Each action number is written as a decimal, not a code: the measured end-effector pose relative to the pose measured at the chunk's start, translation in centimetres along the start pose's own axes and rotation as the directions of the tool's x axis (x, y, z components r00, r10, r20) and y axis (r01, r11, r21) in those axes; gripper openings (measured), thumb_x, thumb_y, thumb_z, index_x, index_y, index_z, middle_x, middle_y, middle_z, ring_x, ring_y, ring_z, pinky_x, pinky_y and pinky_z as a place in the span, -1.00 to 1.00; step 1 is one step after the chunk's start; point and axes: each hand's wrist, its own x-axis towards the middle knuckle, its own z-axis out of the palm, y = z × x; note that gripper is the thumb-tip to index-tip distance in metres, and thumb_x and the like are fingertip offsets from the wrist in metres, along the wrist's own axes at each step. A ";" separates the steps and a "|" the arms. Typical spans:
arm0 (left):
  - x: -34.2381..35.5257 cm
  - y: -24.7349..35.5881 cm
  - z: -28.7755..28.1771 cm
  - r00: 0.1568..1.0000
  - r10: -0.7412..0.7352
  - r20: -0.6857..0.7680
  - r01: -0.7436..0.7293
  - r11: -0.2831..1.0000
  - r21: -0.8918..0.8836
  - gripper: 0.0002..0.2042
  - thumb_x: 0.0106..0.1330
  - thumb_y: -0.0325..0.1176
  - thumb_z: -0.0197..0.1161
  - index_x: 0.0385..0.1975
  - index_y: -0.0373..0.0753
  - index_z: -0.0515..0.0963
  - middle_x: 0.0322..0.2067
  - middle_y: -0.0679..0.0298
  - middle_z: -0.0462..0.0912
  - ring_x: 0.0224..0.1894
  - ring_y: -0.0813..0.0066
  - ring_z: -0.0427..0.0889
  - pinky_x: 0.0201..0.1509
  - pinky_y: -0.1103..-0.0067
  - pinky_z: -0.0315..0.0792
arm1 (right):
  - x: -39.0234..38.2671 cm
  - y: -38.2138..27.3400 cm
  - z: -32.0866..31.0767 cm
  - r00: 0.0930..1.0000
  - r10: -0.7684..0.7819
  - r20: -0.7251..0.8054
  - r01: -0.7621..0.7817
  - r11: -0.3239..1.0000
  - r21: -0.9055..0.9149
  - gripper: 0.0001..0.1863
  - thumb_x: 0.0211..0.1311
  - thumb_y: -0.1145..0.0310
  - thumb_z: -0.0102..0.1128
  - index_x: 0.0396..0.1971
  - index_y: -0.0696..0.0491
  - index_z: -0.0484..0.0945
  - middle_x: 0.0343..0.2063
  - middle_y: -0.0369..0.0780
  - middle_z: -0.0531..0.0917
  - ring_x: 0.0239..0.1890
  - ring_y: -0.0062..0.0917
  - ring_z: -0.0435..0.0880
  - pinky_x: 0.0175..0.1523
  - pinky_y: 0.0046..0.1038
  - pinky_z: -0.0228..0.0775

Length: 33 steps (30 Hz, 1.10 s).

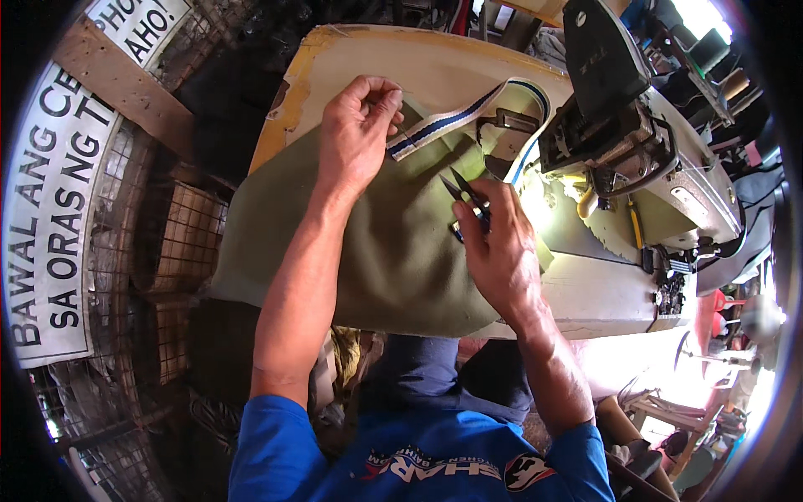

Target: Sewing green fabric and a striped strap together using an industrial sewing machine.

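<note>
Left hand (364, 117): thumb and fingers pinched together on what appears to be a fine thread (402, 127). Right hand (506, 247): closed around dark snips (471, 192), blades parted above the cloth. For a clean cut, the thread is best kept taut, with the blade tips clear of both the striped strap (456, 119) and the green cloth (376, 243), which lie on the table (401, 50). The right fingers mask part of the snips' handles; the thread's course is barely discernible. Glare beside the sewing machine (606, 54) obscures the strap's farther end.
</note>
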 end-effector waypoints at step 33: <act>-0.3 -1.6 -1.6 0.929 0.023 0.369 -0.329 0.508 0.796 -0.91 0.28 -0.51 0.16 -0.25 -0.27 0.54 -0.32 0.08 0.53 -0.19 0.00 0.56 -0.12 0.23 0.45 | 5.7 1.5 5.8 0.997 -0.052 0.050 0.058 0.988 -0.140 -0.74 0.23 0.37 0.20 -0.18 0.17 0.38 -0.25 0.04 0.56 -0.24 0.00 0.62 -0.18 -0.06 0.47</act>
